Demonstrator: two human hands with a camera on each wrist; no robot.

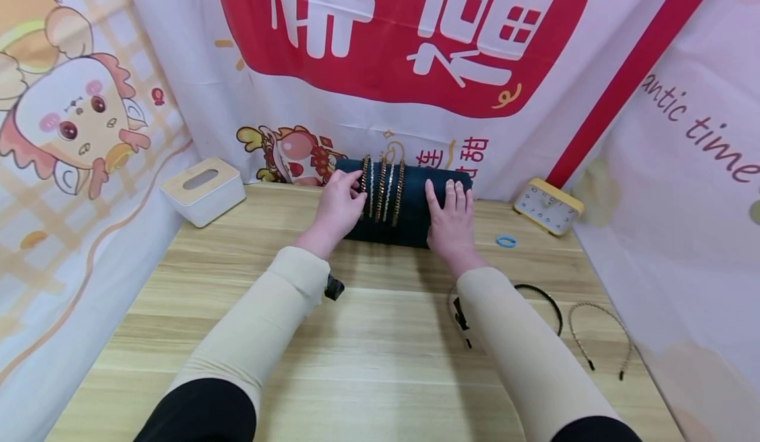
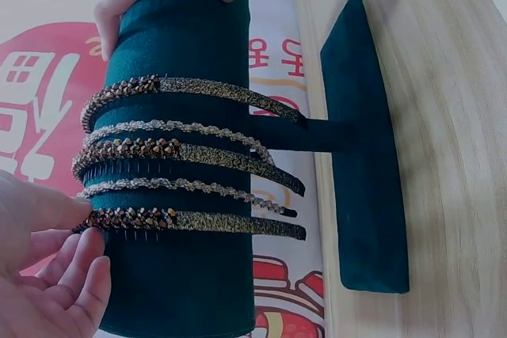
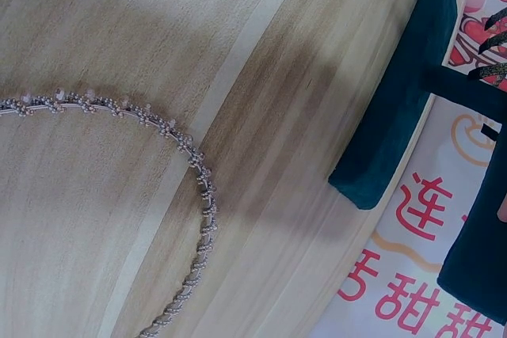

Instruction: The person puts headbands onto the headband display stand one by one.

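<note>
A dark green padded roll, a headband display stand [image 1: 415, 224], stands at the table's far edge; its flat base [image 2: 366, 180] shows in the left wrist view. Several headbands hang side by side over it, gold beaded ones alternating with pale slim ones. At the leftmost beaded headband [image 2: 139, 219], the thumb and curled fingers of my left hand [image 1: 341, 204] pinch its upper part. My right hand [image 1: 452, 221] holds the roll's right end, fingers over the top and thumb on the lower front. The right wrist view catches only a fingertip at its edge.
A pale beaded headband [image 3: 207, 195] lies near my right forearm. Farther right are a black headband [image 1: 549, 300] and a braided headband [image 1: 600, 307]. Behind them are a blue ring [image 1: 506, 241] and a yellow clock [image 1: 549, 206]. A tissue box [image 1: 204, 194] stands at left; printed cloth encloses the table.
</note>
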